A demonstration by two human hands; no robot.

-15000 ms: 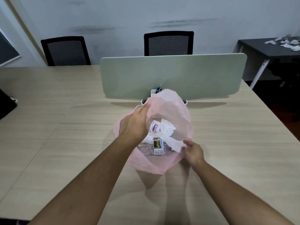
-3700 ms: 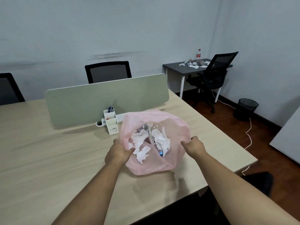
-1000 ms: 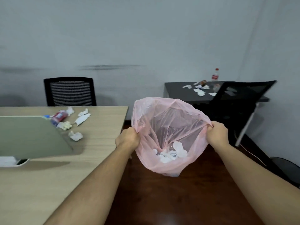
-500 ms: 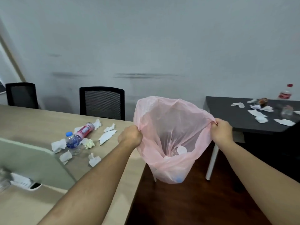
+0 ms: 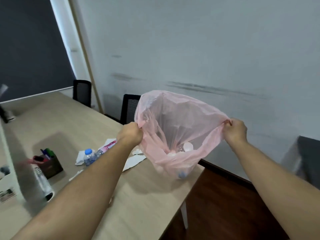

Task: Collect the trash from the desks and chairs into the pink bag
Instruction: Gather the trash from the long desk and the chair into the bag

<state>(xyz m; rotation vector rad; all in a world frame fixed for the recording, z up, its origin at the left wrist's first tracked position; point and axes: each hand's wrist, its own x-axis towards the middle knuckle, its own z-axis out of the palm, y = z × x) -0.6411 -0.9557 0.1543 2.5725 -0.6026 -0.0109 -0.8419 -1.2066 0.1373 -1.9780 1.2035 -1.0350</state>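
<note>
Both the left hand (image 5: 130, 134) and right hand (image 5: 236, 130) are closed on the rim of the pink bag (image 5: 174, 129), stretching its mouth wide above the desk's (image 5: 147, 196) right edge; setting it down beside the water bottle (image 5: 89, 156) and crumpled papers (image 5: 134, 161) would ease loading.

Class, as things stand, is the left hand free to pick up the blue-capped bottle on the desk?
Probably not yet: the left hand is clenched on the pink bag rim. The blue-capped bottle lies unobstructed nearby.

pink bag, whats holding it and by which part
Both hands hold the pink bag by its top rim: the left hand grips the left edge, the right hand the right edge, stretching the mouth open.
</note>
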